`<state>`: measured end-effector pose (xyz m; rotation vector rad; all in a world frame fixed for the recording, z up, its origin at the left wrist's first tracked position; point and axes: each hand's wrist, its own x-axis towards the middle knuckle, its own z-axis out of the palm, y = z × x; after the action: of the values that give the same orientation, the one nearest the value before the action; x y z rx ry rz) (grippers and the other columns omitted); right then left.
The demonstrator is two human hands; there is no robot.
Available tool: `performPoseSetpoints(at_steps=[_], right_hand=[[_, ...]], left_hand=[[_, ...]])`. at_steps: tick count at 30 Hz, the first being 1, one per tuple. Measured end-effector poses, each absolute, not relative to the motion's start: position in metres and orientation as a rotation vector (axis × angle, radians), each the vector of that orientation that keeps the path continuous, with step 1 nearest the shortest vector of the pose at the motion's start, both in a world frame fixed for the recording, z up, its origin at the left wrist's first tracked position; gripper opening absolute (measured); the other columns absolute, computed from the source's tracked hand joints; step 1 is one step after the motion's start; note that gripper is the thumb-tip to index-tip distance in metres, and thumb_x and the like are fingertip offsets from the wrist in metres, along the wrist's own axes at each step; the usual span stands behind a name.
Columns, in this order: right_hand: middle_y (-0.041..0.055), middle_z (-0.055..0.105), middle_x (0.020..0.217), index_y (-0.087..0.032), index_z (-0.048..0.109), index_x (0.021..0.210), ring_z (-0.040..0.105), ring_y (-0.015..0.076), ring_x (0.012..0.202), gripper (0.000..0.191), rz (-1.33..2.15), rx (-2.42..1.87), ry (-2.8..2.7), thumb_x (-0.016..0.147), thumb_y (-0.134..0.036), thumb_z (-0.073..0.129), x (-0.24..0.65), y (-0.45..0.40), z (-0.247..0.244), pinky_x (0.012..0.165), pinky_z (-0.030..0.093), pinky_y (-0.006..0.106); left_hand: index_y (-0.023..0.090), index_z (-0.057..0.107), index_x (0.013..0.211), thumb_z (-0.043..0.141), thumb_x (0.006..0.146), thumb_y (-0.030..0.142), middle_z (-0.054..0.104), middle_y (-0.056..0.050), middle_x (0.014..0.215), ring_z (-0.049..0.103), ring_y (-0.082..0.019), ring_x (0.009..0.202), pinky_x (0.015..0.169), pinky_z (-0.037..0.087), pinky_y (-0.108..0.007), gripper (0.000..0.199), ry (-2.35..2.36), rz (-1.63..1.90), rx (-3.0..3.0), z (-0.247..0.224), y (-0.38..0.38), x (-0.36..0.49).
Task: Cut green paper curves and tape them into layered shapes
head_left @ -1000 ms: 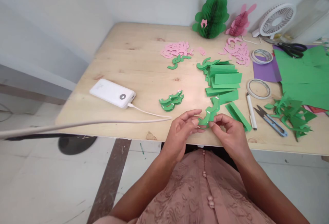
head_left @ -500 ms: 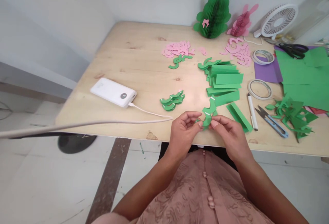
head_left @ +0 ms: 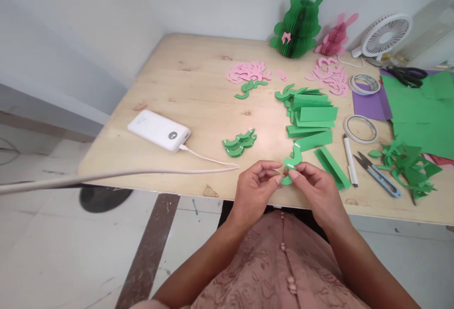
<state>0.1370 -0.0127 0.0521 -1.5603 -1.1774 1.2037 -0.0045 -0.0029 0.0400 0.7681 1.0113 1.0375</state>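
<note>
Pinching wavy green paper (head_left: 296,156), both hands (head_left: 253,191) (head_left: 317,190), tape roll (head_left: 372,81), print too small.

Pen (head_left: 350,160) between folded strip (head_left: 332,167) and snips (head_left: 379,175)

No text, brand or number is legible. Faint printing on the power bank (head_left: 152,127), the indication on its round display (head_left: 173,135) and markings inside the upper tape roll (head_left: 365,85) are unreadable.
</note>
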Motion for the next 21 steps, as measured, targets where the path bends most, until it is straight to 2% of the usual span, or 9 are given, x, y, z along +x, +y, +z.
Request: performPoseSetpoints(at_steps=[5, 8, 14, 18, 21], right_hand=[[-0.0026, 0.053, 0.061, -0.019, 0.057, 0.063, 0.047, 0.0118, 0.06, 0.028, 1.128, -1.572, -1.11, 0.081, -0.04, 0.062, 0.137, -0.009, 0.053, 0.056, 0.039, 0.023], [-0.0035, 0.048, 0.059, -0.019, 0.057, 0.063, 0.043, 0.0111, 0.057, 0.028, 1.121, -1.594, -1.124, 0.08, -0.04, 0.063, 0.137, -0.008, 0.051, 0.053, 0.035, 0.023], [-0.0018, 0.053, 0.06, -0.018, 0.06, 0.064, 0.047, 0.0126, 0.058, 0.029, 1.128, -1.584, -1.155, 0.08, -0.043, 0.062, 0.135, -0.001, 0.052, 0.054, 0.039, 0.024], [0.0017, 0.062, 0.068, -0.019, 0.066, 0.068, 0.054, 0.0148, 0.064, 0.027, 1.049, -1.587, -1.17, 0.08, -0.042, 0.062, 0.134, 0.005, 0.052, 0.058, 0.043, 0.025], [0.0015, 0.062, 0.066, -0.019, 0.066, 0.066, 0.055, 0.0148, 0.064, 0.027, 1.056, -1.574, -1.188, 0.081, -0.041, 0.061, 0.131, 0.008, 0.05, 0.058, 0.043, 0.025]], left_hand=[[0.016, 0.067, 0.091, 0.072, 0.072, 0.026, 0.064, -0.002, 0.073, 0.06, -0.014, 0.07, 0.07, 0.052, -0.027, 0.022, 1.012, 0.951, 0.831, 0.039, -0.005, -0.008], [0.015, 0.066, 0.092, 0.069, 0.074, 0.025, 0.063, -0.001, 0.072, 0.058, -0.013, 0.069, 0.068, 0.05, -0.026, 0.021, 1.019, 0.939, 0.822, 0.041, -0.005, -0.009], [0.015, 0.067, 0.091, 0.068, 0.074, 0.024, 0.064, -0.001, 0.071, 0.058, -0.013, 0.068, 0.067, 0.046, -0.024, 0.019, 1.029, 0.935, 0.877, 0.04, -0.005, -0.016], [0.016, 0.068, 0.091, 0.067, 0.075, 0.023, 0.064, -0.001, 0.071, 0.059, -0.013, 0.069, 0.068, 0.046, -0.024, 0.017, 1.032, 0.899, 0.934, 0.039, -0.005, -0.023], [0.016, 0.068, 0.091, 0.065, 0.077, 0.023, 0.066, -0.002, 0.071, 0.061, -0.015, 0.07, 0.07, 0.047, -0.026, 0.017, 1.058, 0.913, 0.934, 0.04, -0.004, -0.027]])
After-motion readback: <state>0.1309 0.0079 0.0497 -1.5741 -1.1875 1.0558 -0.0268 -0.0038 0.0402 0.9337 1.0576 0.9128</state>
